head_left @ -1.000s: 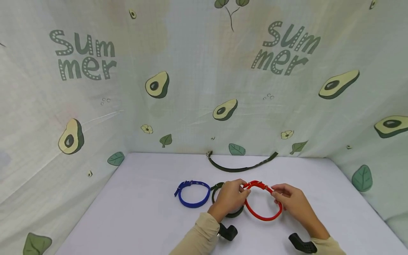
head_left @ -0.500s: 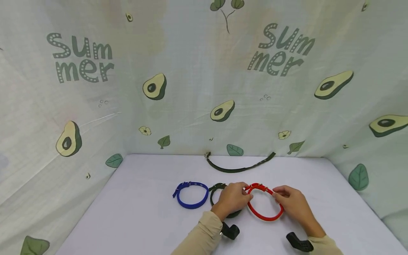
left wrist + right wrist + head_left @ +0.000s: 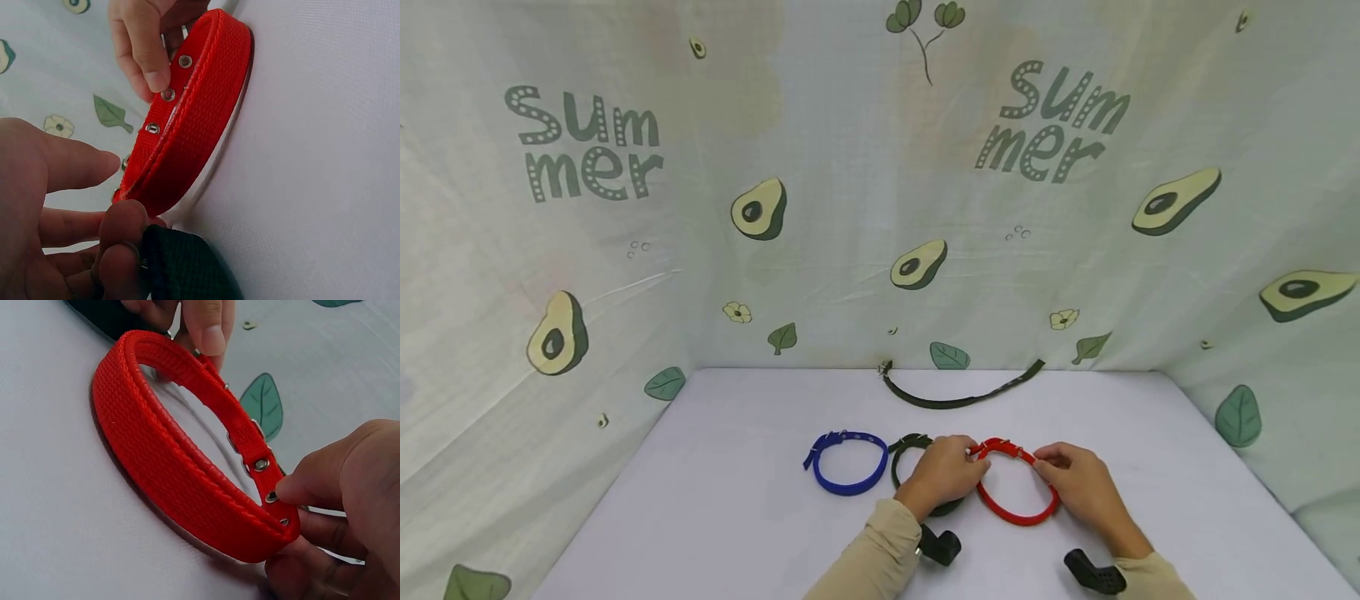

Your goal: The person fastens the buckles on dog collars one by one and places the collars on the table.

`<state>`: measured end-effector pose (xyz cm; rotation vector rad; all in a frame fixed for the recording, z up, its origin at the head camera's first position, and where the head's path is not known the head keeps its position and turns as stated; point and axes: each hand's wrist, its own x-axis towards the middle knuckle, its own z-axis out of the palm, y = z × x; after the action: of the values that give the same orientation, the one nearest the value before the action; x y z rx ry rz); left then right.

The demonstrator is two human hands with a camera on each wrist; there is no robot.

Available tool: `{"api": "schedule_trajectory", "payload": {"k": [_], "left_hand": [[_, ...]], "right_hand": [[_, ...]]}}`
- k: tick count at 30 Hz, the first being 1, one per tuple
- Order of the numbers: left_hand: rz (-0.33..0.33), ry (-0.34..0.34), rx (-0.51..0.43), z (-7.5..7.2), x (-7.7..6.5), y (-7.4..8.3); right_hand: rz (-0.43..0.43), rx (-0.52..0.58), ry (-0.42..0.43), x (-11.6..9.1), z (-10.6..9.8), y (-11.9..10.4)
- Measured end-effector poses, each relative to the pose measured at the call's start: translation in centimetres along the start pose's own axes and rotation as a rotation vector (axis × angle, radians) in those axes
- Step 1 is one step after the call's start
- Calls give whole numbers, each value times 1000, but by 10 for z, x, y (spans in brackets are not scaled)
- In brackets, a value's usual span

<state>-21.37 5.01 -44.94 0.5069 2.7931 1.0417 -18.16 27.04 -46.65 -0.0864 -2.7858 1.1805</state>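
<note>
A red buckled collar [image 3: 1017,520] stands on its edge as a loop on the white table, metal eyelets along its strap. My right hand [image 3: 1078,483] pinches its right side; in the right wrist view the thumb [image 3: 319,475] presses by an eyelet, fingers behind. At the buckle side, my left hand [image 3: 946,471] holds the strap's end between thumb and fingers, though the exact contact is partly hidden. Behind and under the left hand is a dark green collar [image 3: 898,471], partly covered. A blue collar [image 3: 850,488] lies looped farther left.
A dark, unbuckled collar [image 3: 943,404] lies curved near the table's back edge. Black wrist-worn devices [image 3: 942,547] sit at both sleeves. A printed cloth [image 3: 835,167] with avocados hangs behind and beside the table [image 3: 700,517].
The view has shifted slightly. Both hands stay at the red collar; the right thumb and fingers have settled a little closer on its right side. The other collars have not moved.
</note>
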Motion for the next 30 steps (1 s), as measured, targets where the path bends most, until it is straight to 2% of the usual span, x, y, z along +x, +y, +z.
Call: {"api": "schedule_trajectory", "payload": {"k": [6, 10, 14, 18, 24, 30], "left_hand": [[-3, -1, -65, -7, 2, -2], [17, 44, -68, -16, 5, -8], [49, 115, 1, -30, 9, -20], [56, 153, 59, -47, 13, -31], [41, 189, 87, -66, 21, -46], [-4, 185, 122, -78, 26, -57]], "right_hand": [[10, -13, -31, 3, -4, -2], [28, -27, -43, 8, -6, -4], [59, -8, -61, 17, -8, -6], [68, 26, -79, 29, -12, -11], [82, 35, -110, 49, -15, -21], [142, 121, -178, 71, -16, -13]]}}
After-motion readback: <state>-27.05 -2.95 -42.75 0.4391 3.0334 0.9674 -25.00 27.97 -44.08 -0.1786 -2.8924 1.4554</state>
